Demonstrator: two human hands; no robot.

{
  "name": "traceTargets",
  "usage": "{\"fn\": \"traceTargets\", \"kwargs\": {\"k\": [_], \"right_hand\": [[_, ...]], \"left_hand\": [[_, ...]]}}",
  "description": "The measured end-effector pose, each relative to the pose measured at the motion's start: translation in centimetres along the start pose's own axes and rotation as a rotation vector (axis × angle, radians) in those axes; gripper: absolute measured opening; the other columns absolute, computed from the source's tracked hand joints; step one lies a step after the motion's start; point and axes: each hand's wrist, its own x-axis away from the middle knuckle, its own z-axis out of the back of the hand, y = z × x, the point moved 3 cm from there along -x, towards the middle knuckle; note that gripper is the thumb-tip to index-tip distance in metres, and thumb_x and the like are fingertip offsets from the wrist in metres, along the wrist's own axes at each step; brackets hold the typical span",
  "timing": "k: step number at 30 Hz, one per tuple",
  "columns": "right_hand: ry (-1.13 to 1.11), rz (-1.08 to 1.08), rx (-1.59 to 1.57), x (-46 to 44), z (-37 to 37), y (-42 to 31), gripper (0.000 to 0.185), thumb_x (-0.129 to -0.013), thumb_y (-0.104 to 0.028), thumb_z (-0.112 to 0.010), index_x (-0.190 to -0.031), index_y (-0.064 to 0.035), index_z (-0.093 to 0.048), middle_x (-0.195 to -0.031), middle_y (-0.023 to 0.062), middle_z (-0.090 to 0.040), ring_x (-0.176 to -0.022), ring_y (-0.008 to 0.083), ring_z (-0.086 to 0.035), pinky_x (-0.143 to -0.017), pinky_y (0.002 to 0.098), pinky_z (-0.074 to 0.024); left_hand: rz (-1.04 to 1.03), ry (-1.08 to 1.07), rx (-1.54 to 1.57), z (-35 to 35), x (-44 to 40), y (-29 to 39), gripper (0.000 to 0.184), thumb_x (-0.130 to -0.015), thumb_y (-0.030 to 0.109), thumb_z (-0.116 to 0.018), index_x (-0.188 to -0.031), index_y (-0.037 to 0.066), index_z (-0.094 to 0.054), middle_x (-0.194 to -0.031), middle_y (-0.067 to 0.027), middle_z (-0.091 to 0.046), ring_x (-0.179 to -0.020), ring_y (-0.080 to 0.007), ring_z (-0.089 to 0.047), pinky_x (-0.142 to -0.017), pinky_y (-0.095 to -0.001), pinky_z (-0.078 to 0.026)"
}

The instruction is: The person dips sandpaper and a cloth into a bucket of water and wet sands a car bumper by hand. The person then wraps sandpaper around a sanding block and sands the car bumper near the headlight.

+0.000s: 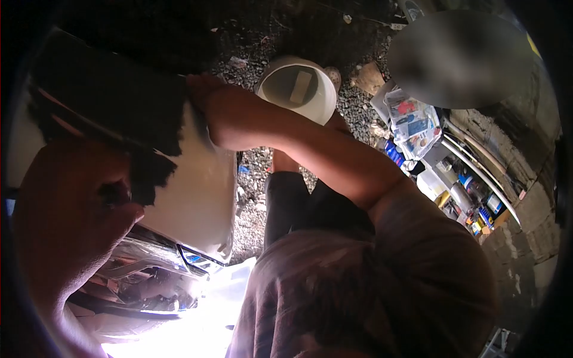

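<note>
A light-coloured car body panel (197, 191) with a ragged-edged dark patch (113, 89) fills the left side. My right hand (224, 113) is at the panel's far edge, its fingers curled and partly lost in shadow; whatever they hold is hidden. Close to the camera, my left hand (77, 191) is curled over the panel's near side with the thumb bent inward. A dark hollow shows between thumb and fingers, and I cannot make out what is in it. Under the panel is a clear headlight (149, 283).
A white bucket (327, 98) of liquid, with a pale rectangular piece (301, 86) inside, stands on gravel (253, 209) beyond my right forearm. To the right are a clear plastic box (412, 122) and several bottles and cans (471, 191). Strong glare washes out the lower left.
</note>
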Motion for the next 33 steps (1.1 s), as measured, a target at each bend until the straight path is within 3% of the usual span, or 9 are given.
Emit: {"fn": "traceTargets", "kwargs": {"k": [8,10,12,15,21,25,27,29,33], "right_hand": [[-0.332,-0.206,-0.203,-0.4,1.0,1.0,0.067,-0.084,0.0,-0.068,-0.145,0.009,-0.041,-0.13,0.0357,-0.062,-0.123,0.0449,-0.064,-0.1,0.0461,-0.0562],[-0.149,-0.191,-0.205,1.1,-1.6,1.9,0.076,-0.085,0.001,-0.063,-0.157,-0.0051,-0.037,-0.138,0.029,-0.061,-0.124,0.0416,-0.063,-0.104,0.0463,-0.0528],[-0.101,-0.12,-0.323,-0.7,-2.6,4.5,0.056,-0.085,-0.003,-0.069,-0.136,0.0126,-0.052,-0.134,0.0358,-0.06,-0.123,0.0449,-0.064,-0.101,0.0454,-0.0561],[-0.435,-0.199,-0.204,-4.6,-5.9,8.7,0.054,-0.085,-0.005,-0.069,-0.134,0.0102,-0.056,-0.138,0.0348,-0.057,-0.124,0.0438,-0.063,-0.102,0.046,-0.0556],[0.004,-0.073,-0.113,1.1,-1.5,1.7,0.068,-0.089,-0.009,-0.063,-0.153,-0.0028,-0.043,-0.132,0.0302,-0.065,-0.122,0.0413,-0.066,-0.102,0.0461,-0.0535],[-0.352,-0.181,-0.125,-3.3,-7.2,9.3,0.066,-0.09,-0.008,-0.061,-0.153,-0.0018,-0.042,-0.128,0.0307,-0.067,-0.122,0.0423,-0.066,-0.103,0.0461,-0.0531],[-0.251,-0.289,-0.264,-3.8,-8.2,10.7,0.046,-0.084,-0.006,-0.065,-0.127,0.0101,-0.062,-0.122,0.0368,-0.066,-0.116,0.0403,-0.069,-0.099,0.047,-0.0556],[-0.278,-0.202,-0.292,-1.0,-1.8,4.2,0.065,-0.092,-0.008,-0.06,-0.154,-0.0043,-0.042,-0.13,0.0311,-0.066,-0.122,0.042,-0.065,-0.103,0.047,-0.0528],[-0.073,-0.148,-0.258,0.5,-2.0,3.2,0.066,-0.091,-0.008,-0.061,-0.153,-0.0034,-0.043,-0.135,0.0301,-0.063,-0.122,0.0412,-0.066,-0.103,0.0472,-0.0524]], "left_hand": [[0.032,0.003,-0.012,0.5,-0.4,0.4,0.019,-0.066,0.008,-0.08,-0.069,0.01,-0.062,-0.069,-0.0079,-0.061,-0.065,-0.0198,-0.062,-0.063,-0.0371,-0.052],[0.161,-0.159,0.038,0.2,-0.6,-0.2,0.019,-0.065,0.008,-0.081,-0.068,0.01,-0.062,-0.069,-0.0079,-0.06,-0.065,-0.0199,-0.062,-0.064,-0.0373,-0.052],[0.16,-0.165,0.031,0.4,-0.4,-0.1,0.019,-0.066,0.008,-0.081,-0.068,0.01,-0.061,-0.07,-0.008,-0.06,-0.065,-0.0198,-0.062,-0.063,-0.0369,-0.052],[0.032,-0.053,-0.04,1.0,0.2,0.2,0.019,-0.067,0.009,-0.08,-0.068,0.01,-0.061,-0.07,-0.0083,-0.061,-0.064,-0.0195,-0.062,-0.062,-0.0359,-0.051],[0.007,-0.03,-0.074,0.6,-0.1,0.2,0.019,-0.068,0.012,-0.081,-0.069,0.011,-0.062,-0.07,-0.0081,-0.061,-0.065,-0.0197,-0.062,-0.064,-0.036,-0.052],[-0.068,0.02,-0.142,1.1,0.2,0.4,0.018,-0.068,0.013,-0.081,-0.069,0.011,-0.062,-0.07,-0.008,-0.062,-0.065,-0.0198,-0.062,-0.065,-0.036,-0.052],[-0.069,0.014,-0.15,1.3,0.2,0.7,0.018,-0.069,0.014,-0.081,-0.07,0.011,-0.063,-0.07,-0.0079,-0.062,-0.065,-0.0198,-0.062,-0.066,-0.0361,-0.052],[-0.053,-0.054,-0.128,0.9,0.2,0.4,0.019,-0.069,0.015,-0.081,-0.07,0.012,-0.063,-0.071,-0.0079,-0.062,-0.067,-0.0205,-0.062,-0.068,-0.0369,-0.052],[0.007,-0.027,-0.106,0.6,0.2,0.6,0.019,-0.068,0.016,-0.082,-0.07,0.012,-0.064,-0.072,-0.0076,-0.063,-0.069,-0.0208,-0.063,-0.072,-0.0368,-0.053]]}}
